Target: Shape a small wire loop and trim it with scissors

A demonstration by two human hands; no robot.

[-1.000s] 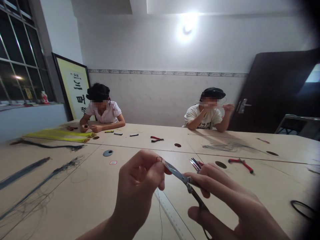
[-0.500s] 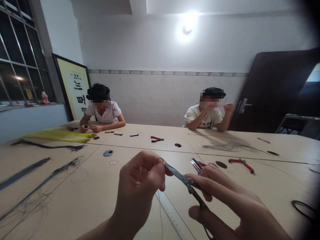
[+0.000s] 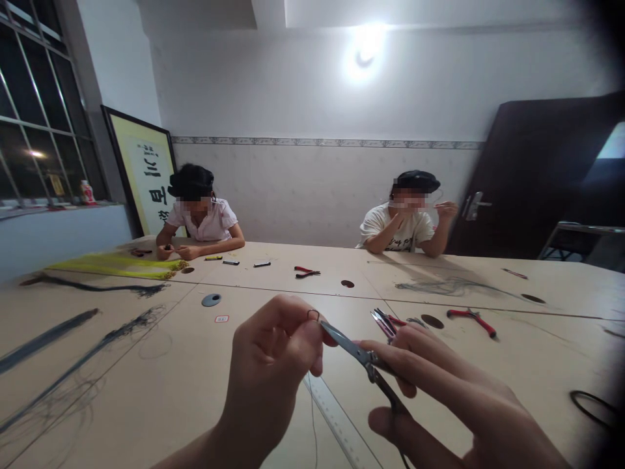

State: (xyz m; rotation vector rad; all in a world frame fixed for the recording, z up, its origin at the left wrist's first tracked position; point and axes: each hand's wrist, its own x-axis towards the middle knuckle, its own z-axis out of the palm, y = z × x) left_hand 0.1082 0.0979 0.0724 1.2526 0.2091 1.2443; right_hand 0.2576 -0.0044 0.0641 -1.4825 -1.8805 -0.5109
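In the middle of the head view, my left hand [image 3: 278,365] pinches a thin dark cord [image 3: 314,417] between thumb and forefinger. A small loop of it stands above the fingertips, and a tail hangs below the hand. My right hand [image 3: 454,391] grips a pair of scissors [image 3: 359,352], with the thumb low and the fingers along the upper side. The scissor tips lie right by the loop at my left fingertips; whether they touch it I cannot tell. Under my hands a clear ruler [image 3: 336,417] lies slanted on the table.
Red-handled pliers [image 3: 472,324] and more tools [image 3: 385,324] lie beyond my right hand. Bundles of dark cord [image 3: 112,339] and yellow strands [image 3: 117,264] spread over the left of the table [image 3: 161,404]. Two people [image 3: 200,221] sit across, one at each side.
Almost nothing differs. The scissors and my right hand have shifted very slightly; my left hand keeps its pinch on the cord.
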